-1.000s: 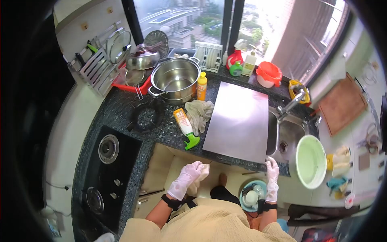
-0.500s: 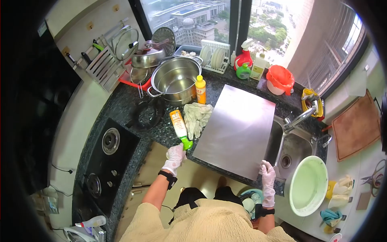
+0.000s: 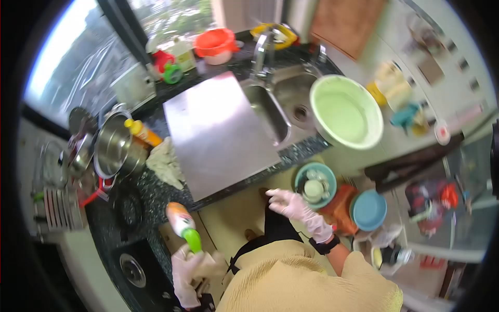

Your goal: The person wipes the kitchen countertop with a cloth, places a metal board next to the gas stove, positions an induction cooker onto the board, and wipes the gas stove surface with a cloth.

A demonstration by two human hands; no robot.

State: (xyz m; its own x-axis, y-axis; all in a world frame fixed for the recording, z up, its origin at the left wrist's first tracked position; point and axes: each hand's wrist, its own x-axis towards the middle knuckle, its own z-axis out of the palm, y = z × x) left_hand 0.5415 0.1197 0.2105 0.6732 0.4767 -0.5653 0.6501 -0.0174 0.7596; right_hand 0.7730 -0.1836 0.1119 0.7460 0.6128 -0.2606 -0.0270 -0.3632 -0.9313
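Note:
My left hand (image 3: 189, 273), in a whitish glove, is closed at the green nozzle of an orange-and-white spray bottle (image 3: 182, 221). The bottle is tilted at the counter's front edge, its nozzle toward me. Pale material beside these fingers is blurred; I cannot make out whether it is cloth or glove. My right hand (image 3: 293, 205), also gloved, hangs in front of the counter with its fingers apart and nothing in them, left of a teal basin of dishes (image 3: 331, 196). A crumpled light cloth (image 3: 165, 164) lies beside the metal sheet (image 3: 218, 135).
The double sink (image 3: 283, 106) has a large pale green basin (image 3: 346, 112) to its right. At the left are a steel pot (image 3: 112, 148), a yellow bottle (image 3: 143, 132) and the stove (image 3: 132, 270). A blue basin (image 3: 369, 210) sits low at the right.
The view has swung right. The spray bottle has moved away from the cloth toward me with my left hand. My right hand has left the metal sheet's corner and its fingers have spread.

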